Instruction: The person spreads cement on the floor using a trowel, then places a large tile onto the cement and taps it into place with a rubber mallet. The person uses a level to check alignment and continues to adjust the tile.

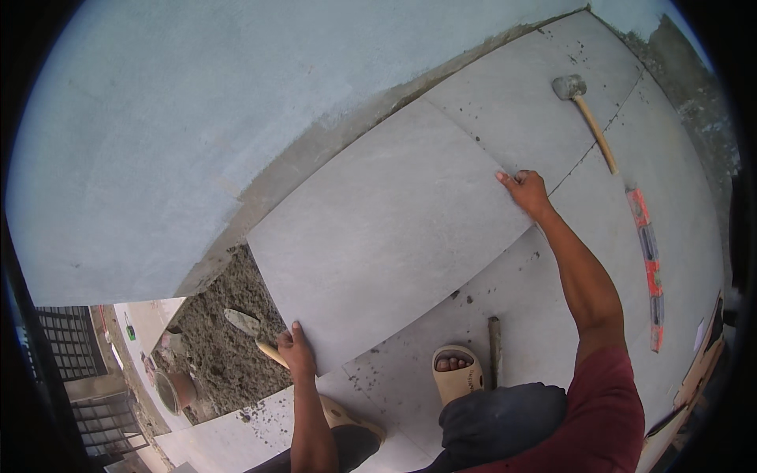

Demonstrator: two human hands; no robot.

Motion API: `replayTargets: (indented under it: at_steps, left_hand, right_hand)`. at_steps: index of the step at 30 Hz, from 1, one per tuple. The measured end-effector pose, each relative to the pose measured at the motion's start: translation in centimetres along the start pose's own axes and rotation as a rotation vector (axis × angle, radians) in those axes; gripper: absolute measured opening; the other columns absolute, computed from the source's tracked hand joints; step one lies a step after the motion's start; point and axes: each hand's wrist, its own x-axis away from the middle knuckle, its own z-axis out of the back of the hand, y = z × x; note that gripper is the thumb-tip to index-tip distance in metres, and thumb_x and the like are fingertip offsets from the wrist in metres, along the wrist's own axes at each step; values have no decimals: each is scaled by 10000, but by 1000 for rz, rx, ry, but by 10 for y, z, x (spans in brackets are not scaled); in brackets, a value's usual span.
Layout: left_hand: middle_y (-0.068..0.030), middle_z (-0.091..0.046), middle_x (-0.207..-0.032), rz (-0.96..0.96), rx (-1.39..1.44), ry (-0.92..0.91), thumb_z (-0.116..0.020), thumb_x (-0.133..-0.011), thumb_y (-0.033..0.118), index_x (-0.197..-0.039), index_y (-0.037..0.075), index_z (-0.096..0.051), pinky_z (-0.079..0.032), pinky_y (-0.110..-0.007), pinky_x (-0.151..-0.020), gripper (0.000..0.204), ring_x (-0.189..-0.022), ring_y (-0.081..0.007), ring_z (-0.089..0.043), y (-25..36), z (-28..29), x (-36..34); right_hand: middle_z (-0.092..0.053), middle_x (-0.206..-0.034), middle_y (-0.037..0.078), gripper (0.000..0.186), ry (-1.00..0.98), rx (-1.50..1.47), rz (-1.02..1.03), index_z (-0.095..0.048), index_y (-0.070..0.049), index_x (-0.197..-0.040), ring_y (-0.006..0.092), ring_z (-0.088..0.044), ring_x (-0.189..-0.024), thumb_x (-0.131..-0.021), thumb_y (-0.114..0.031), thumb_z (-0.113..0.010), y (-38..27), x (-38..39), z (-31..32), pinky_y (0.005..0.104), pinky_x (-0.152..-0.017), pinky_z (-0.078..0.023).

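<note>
A large grey floor tile [386,229] lies tilted across the middle of the view, its upper long edge along the blue wall. My left hand [297,352] is closed on its near left corner, thumb on top. My right hand [526,191] grips the right edge, fingertips over the rim. Beside my left hand, a trowel [243,322] with a wooden handle rests on rough wet mortar [229,359]; the handle's end is hidden by that hand. How far the tile sits above the floor, I cannot tell.
Laid grey tiles [512,102] extend right and below. On them lie a rubber mallet [571,87], a red-and-grey spirit level [650,268] and a narrow bar [494,351]. A bucket [175,392] stands by the mortar. The blue wall [181,134] bounds the upper left.
</note>
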Motion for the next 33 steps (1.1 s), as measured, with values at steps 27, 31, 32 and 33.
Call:
replayTargets:
  at_steps: [27, 31, 32, 33]
  left_hand:
    - [-101, -586, -719, -35, -339, -57, -662, -921, 379, -796, -70, -591, -438, -380, -607, 472, -658, -180, -509, -16, -26, -15]
    - [-102, -592, -697, -48, -400, -47, -666, -915, 375, -791, -74, -611, -450, -382, -608, 469, -643, -190, -526, -25, -21, -27]
    - [-113, -611, -710, 7, -487, -72, -673, -910, 390, -813, -75, -631, -462, -383, -636, 477, -654, -203, -544, -12, -29, -22]
    - [-137, -628, -718, -31, -486, -87, -683, -900, 405, -832, -80, -648, -472, -384, -659, 491, -663, -219, -564, -18, -23, -29]
  right_hand:
    - [-694, -926, 172, 492, -72, 161, 95, -685, 40, -995, 303, -671, -882, -904, -444, -676, -6, 10, 53, 383, -826, -535]
    - [-652, -1138, 174, 467, 103, 357, 210, -624, -2, -1203, 297, -624, -1063, -916, -367, -673, -1, 50, 35, 388, -938, -499]
    - [-633, -1198, 174, 477, 145, 432, 278, -603, -17, -1255, 297, -604, -1115, -918, -348, -672, 13, 62, 19, 392, -971, -486]
    - [-580, -1283, 178, 499, 73, 441, 359, -565, -44, -1313, 307, -547, -1197, -920, -335, -668, 15, 76, 1, 415, -1028, -445]
